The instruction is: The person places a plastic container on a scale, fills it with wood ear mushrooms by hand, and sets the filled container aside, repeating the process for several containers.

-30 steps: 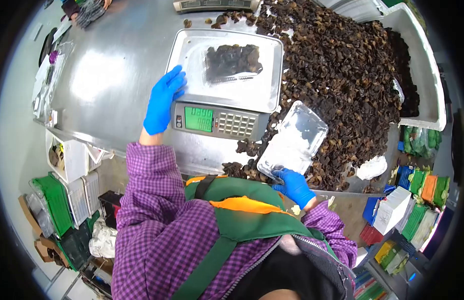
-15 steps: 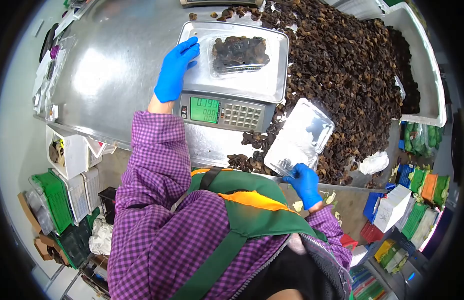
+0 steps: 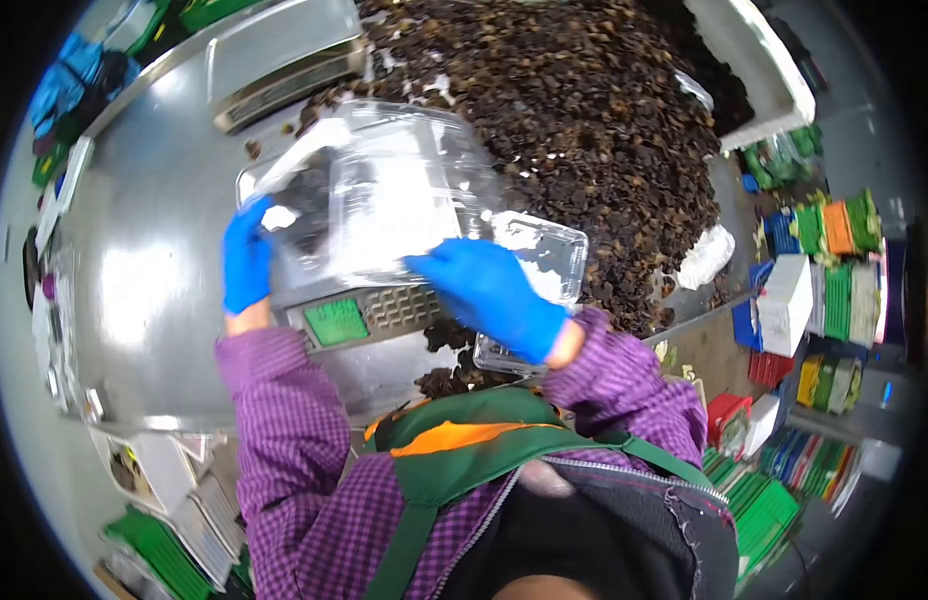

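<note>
My right hand (image 3: 494,295), in a blue glove, pinches the near edge of a clear plastic lid (image 3: 394,200). The lid is blurred and tilted above the scale (image 3: 394,310), hiding much of its pan. Beneath and left of the lid shows a clear box of dark, curled pieces like wood ear mushrooms (image 3: 309,205). My left hand (image 3: 247,255), also gloved in blue, is at the left side of that box; blur hides whether its fingers grip it. Another clear plastic container (image 3: 549,255) lies right of the scale, partly behind my right hand.
A large heap of the dark mushroom pieces (image 3: 584,120) covers the right and back of the metal table (image 3: 154,250). A second scale (image 3: 284,60) stands at the back left. A white tub (image 3: 769,60) is at the back right, and a crumpled white item (image 3: 706,257) lies by the heap.
My right hand has moved left and up, bringing a clear lid over the scale. My left hand has shifted to the box's left side. The view has turned and moved.
</note>
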`<action>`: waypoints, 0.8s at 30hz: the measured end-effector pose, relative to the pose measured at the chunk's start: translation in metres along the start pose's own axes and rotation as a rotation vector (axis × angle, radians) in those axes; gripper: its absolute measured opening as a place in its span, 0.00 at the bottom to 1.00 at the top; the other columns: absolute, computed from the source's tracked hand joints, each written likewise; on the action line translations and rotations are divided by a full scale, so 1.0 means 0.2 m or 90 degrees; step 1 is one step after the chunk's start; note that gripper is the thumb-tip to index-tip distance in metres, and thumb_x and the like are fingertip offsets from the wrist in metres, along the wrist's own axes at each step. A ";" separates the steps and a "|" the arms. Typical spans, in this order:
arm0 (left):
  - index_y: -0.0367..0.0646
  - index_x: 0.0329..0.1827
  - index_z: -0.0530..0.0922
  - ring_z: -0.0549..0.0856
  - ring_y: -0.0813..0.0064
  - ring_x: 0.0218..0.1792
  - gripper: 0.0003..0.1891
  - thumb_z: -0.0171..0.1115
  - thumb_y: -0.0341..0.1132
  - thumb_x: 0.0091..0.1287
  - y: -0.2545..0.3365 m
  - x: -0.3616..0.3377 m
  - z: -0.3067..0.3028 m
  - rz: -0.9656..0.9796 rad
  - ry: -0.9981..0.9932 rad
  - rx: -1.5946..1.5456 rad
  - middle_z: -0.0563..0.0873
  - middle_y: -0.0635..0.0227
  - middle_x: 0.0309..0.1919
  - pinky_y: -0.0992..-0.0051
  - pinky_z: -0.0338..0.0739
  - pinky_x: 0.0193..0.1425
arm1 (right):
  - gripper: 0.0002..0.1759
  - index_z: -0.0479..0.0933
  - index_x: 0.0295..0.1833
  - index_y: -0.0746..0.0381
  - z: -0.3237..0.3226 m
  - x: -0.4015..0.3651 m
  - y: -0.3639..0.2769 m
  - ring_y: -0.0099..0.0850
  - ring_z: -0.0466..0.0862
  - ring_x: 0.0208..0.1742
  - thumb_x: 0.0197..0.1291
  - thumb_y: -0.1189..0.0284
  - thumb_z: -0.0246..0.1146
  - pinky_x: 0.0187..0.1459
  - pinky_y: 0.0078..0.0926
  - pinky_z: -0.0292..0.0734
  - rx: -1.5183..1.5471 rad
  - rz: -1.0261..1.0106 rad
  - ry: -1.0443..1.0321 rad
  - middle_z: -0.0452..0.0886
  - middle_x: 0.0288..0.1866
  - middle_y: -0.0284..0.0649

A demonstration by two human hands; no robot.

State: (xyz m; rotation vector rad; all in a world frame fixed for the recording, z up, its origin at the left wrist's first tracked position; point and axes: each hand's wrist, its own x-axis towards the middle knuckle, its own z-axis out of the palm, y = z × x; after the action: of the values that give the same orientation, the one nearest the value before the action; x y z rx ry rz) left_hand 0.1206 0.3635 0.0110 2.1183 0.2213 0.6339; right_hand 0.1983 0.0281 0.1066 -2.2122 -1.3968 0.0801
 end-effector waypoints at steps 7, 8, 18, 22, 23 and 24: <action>0.39 0.71 0.63 0.70 0.62 0.67 0.24 0.47 0.35 0.74 -0.13 0.27 -0.41 -0.360 0.554 -0.618 0.72 0.51 0.64 0.62 0.61 0.74 | 0.28 0.72 0.63 0.55 0.14 0.35 0.13 0.43 0.80 0.46 0.54 0.68 0.66 0.47 0.38 0.76 0.144 -0.065 0.059 0.79 0.47 0.43; 0.39 0.72 0.62 0.68 0.60 0.68 0.24 0.46 0.35 0.75 -0.09 0.26 -0.37 -0.405 0.535 -0.539 0.70 0.51 0.66 0.61 0.60 0.74 | 0.31 0.71 0.66 0.53 0.12 0.35 0.19 0.42 0.80 0.48 0.55 0.67 0.67 0.49 0.37 0.77 0.190 -0.042 0.117 0.80 0.49 0.43; 0.34 0.68 0.67 0.70 0.71 0.67 0.23 0.54 0.27 0.70 0.19 0.05 0.04 -0.352 0.073 -0.268 0.73 0.60 0.65 0.74 0.63 0.70 | 0.55 0.57 0.74 0.40 0.22 0.37 1.44 0.56 0.52 0.76 0.38 0.52 0.77 0.67 0.63 0.56 -0.256 0.444 -0.032 0.47 0.78 0.50; 0.34 0.70 0.65 0.70 0.71 0.67 0.27 0.54 0.20 0.65 0.24 -0.06 0.09 -0.309 -0.021 -0.172 0.68 0.60 0.70 0.73 0.62 0.72 | 0.45 0.69 0.67 0.45 0.28 0.32 1.63 0.52 0.64 0.71 0.39 0.55 0.77 0.60 0.52 0.71 -0.177 0.453 -0.013 0.56 0.75 0.48; 0.33 0.70 0.64 0.70 0.70 0.67 0.29 0.53 0.16 0.63 0.27 -0.07 0.12 -0.316 -0.012 -0.194 0.68 0.60 0.70 0.73 0.61 0.72 | 0.42 0.71 0.65 0.48 0.31 0.29 1.64 0.51 0.70 0.66 0.40 0.58 0.76 0.59 0.46 0.73 -0.097 0.440 -0.035 0.61 0.72 0.48; 0.33 0.70 0.64 0.70 0.70 0.67 0.29 0.53 0.16 0.63 0.29 -0.08 0.15 -0.314 -0.013 -0.196 0.68 0.60 0.70 0.73 0.61 0.72 | 0.39 0.73 0.63 0.50 0.35 0.23 1.65 0.49 0.75 0.61 0.40 0.61 0.76 0.59 0.41 0.74 -0.017 0.428 -0.058 0.65 0.69 0.49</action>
State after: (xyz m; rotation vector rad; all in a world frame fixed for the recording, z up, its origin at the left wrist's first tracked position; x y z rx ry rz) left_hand 0.1191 0.3015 0.0370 1.6845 0.5764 0.3271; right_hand 0.4713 -0.0150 -0.0925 -2.6311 -0.6396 0.3984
